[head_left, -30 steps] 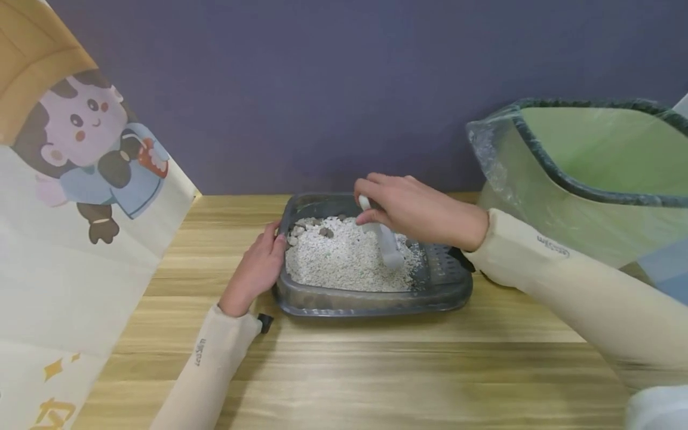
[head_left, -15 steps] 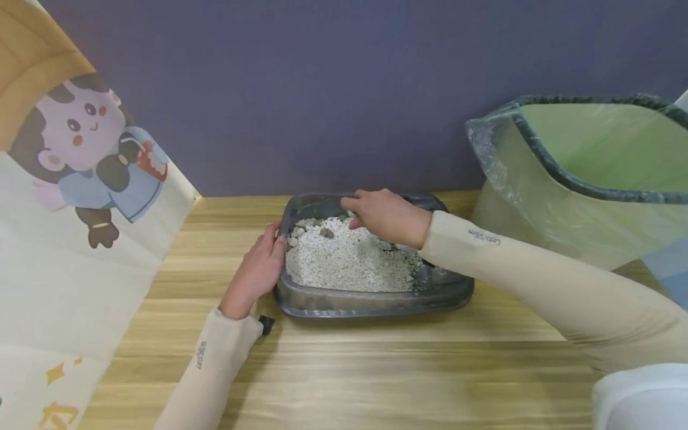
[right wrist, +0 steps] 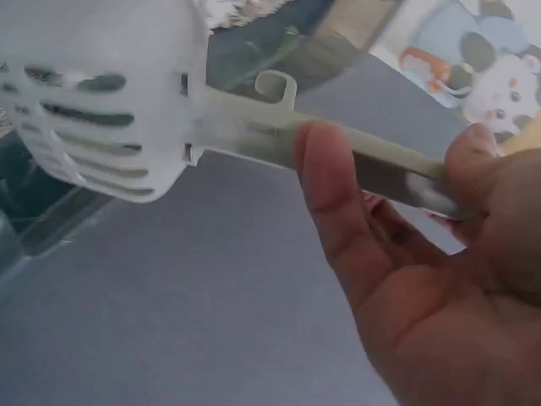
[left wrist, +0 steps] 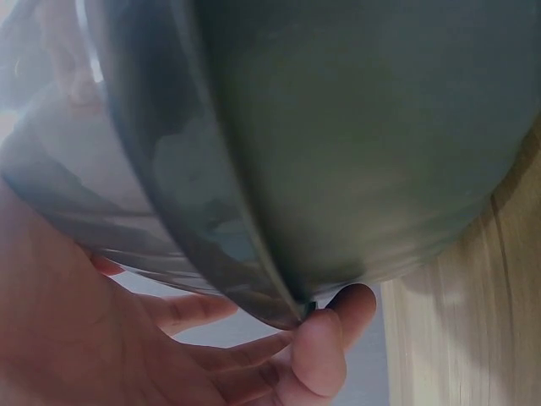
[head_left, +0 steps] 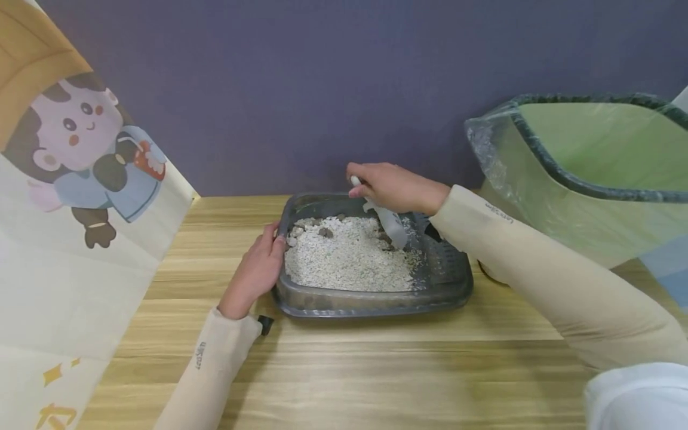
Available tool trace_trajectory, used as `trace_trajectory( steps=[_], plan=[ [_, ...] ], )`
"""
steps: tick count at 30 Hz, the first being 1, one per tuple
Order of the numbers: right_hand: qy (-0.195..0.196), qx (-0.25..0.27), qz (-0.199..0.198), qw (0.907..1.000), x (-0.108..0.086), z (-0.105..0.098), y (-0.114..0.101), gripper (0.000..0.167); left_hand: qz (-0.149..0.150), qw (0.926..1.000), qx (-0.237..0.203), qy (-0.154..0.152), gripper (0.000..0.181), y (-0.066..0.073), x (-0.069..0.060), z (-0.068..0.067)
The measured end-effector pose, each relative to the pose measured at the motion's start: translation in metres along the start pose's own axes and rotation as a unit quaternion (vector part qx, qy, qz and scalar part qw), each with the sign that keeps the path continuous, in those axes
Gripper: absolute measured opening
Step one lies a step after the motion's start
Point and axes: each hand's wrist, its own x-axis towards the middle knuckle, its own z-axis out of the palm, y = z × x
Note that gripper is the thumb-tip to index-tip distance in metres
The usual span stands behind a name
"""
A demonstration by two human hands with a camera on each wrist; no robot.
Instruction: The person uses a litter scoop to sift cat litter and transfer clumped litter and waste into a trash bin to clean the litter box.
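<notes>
A dark grey translucent litter box stands on the wooden table, holding pale granular litter with darker clumps at its far left. My left hand holds the box's left end, thumb and fingertips pinching the rim in the left wrist view. Above the box, my right hand grips the handle of a white slotted litter scoop. The scoop tilts downward, its head over the right part of the litter. Its slots and a small hook on the handle show in the right wrist view.
A green-lined trash bin with a clear plastic bag over its rim stands right of the box. A blue-grey wall rises behind. On the left is a panel with a cartoon figure. A white rounded object shows at bottom right.
My right hand dipped down and left over the litter, then rose again with the scoop, whose head now shows above the litter's right side. The left hand stays on the rim.
</notes>
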Motion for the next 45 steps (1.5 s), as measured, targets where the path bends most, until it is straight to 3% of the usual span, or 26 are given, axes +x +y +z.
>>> trace_trajectory(
  steps=[6, 10, 14, 17, 19, 25, 28, 35, 38, 40, 42, 45],
  plan=[
    [0.012, -0.096, -0.019, 0.9951, -0.004, 0.003, -0.016, 0.012, 0.001, 1.0000, 0.001, 0.001, 0.054, 0.000, -0.001, -0.002],
    [-0.023, -0.170, -0.022, 0.9850, 0.004, 0.021, -0.027, 0.019, -0.001, 1.0000, -0.002, 0.000, 0.054, 0.000, -0.002, -0.003],
    [-0.070, -0.196, 0.019, 0.9779, 0.014, 0.039, -0.029, 0.039, 0.002, 1.0000, -0.004, -0.001, 0.054, 0.000, -0.002, -0.002],
    [-0.078, -0.157, 0.065, 0.9824, 0.017, 0.044, -0.021, 0.045, 0.004, 1.0000, -0.004, -0.001, 0.054, 0.001, -0.002, -0.002],
    [-0.064, -0.131, 0.077, 0.9864, 0.016, 0.039, -0.014, 0.039, 0.005, 1.0000, -0.004, -0.001, 0.054, 0.001, -0.002, -0.002],
    [0.024, -0.014, 0.031, 0.9991, -0.001, 0.009, -0.005, 0.009, 0.004, 1.0000, 0.002, -0.003, 0.055, 0.001, -0.001, -0.002],
    [0.062, 0.059, 0.022, 0.9961, -0.011, 0.001, 0.001, 0.012, 0.003, 1.0000, 0.002, -0.005, 0.055, 0.000, -0.002, -0.002],
    [0.159, 0.140, 0.036, 0.9766, -0.046, 0.002, 0.040, 0.017, 0.005, 1.0000, 0.002, -0.005, 0.056, 0.001, -0.001, -0.002],
    [0.185, 0.134, 0.069, 0.9711, -0.065, 0.001, 0.054, 0.021, 0.008, 0.9999, 0.002, -0.008, 0.056, 0.001, 0.000, -0.002],
    [0.188, 0.101, 0.104, 0.9715, -0.077, -0.003, 0.057, 0.022, 0.007, 0.9999, 0.001, -0.011, 0.056, 0.001, 0.000, -0.002],
    [0.164, 0.049, 0.148, 0.9740, -0.086, -0.008, 0.056, 0.022, 0.005, 0.9999, 0.002, -0.014, 0.056, 0.000, 0.000, -0.002],
    [0.088, -0.044, 0.188, 0.9772, -0.095, -0.012, 0.051, 0.026, 0.000, 0.9999, 0.002, -0.015, 0.056, -0.002, -0.001, -0.003]
  ],
)
